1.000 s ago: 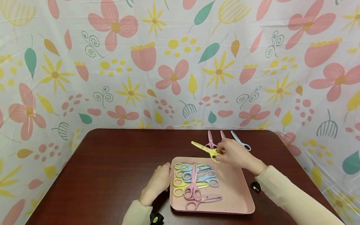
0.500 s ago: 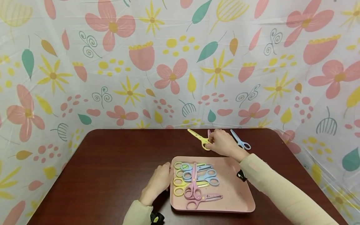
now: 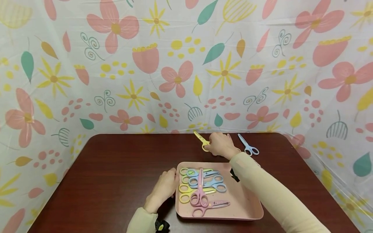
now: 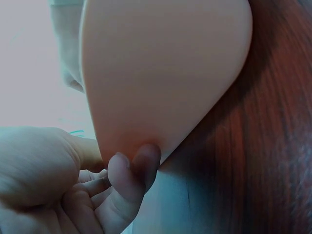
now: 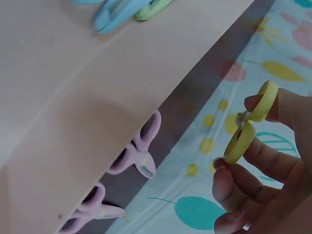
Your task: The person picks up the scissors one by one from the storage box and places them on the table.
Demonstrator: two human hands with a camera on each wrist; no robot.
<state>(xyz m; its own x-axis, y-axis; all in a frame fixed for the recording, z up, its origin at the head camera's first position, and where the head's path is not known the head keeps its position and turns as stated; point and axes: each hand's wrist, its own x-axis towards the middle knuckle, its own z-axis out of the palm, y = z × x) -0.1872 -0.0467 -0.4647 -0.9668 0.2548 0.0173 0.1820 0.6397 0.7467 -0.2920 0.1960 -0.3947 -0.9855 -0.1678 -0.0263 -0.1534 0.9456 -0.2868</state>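
My right hand (image 3: 222,145) pinches yellow scissors (image 3: 200,138) by their handle loops, over the far part of the table; their blades point toward the back left. In the right wrist view, fingertips and thumb sit on the yellow loops. My left hand (image 3: 163,186) holds the left wall of a pink tray (image 3: 244,202), its fingertips against the outside. Inside the tray lie pink scissors (image 3: 200,187), blue scissors (image 3: 208,185), yellow scissors (image 3: 185,197) and green scissors (image 3: 184,171), partly overlapping on the left side.
Blue scissors (image 3: 247,145) lie at the table's back edge, right of my right hand. Two pink scissors (image 5: 141,158) lie beyond the tray, largely hidden by the hand in the head view. A flowered cloth (image 3: 175,64) hangs behind the dark wooden table (image 3: 122,168).
My right hand has carried the yellow scissors from above the tray's far edge back and to the left, down toward the table's back edge. The left hand and the tray have stayed put.
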